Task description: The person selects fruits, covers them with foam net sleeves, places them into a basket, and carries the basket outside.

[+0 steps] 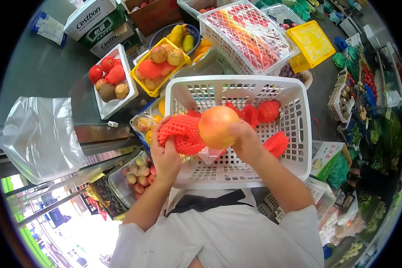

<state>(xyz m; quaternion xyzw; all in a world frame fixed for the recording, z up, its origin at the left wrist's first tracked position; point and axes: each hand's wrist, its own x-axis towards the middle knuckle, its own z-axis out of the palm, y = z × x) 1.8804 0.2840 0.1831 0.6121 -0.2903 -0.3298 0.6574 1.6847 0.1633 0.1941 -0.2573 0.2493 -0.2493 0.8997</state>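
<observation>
Right hand: while its fingers and thumb curl round the right side of a bare round fruit [216, 127], the right hand [245, 140] holds it up over the basket.
Left hand: the left hand [165, 158] is closed on a red foam net [183, 134], bunched, fingers partly hidden behind it.
Fruit: yellow with a reddish blush, above the middle of the basket; its left edge meets the net in view, can't tell if they touch.
White basket: the white basket [236, 79] sits in front of the person, slotted walls, holed floor.
In basket: red-netted fruit [269, 110] along the back, another piece of red netting [277, 144] at the right side.
Back left: yellow crate [154, 93] of fruit near the basket; beyond it a white tray [103, 107], some of its fruit in red nets.
Back: covered crate [245, 35] just behind the basket, yellow box [310, 42] beside it.
Far left: clear plastic bag [44, 138], hanging.
Lower left: clear tub [116, 183] of small reddish fruit, near the left forearm.
</observation>
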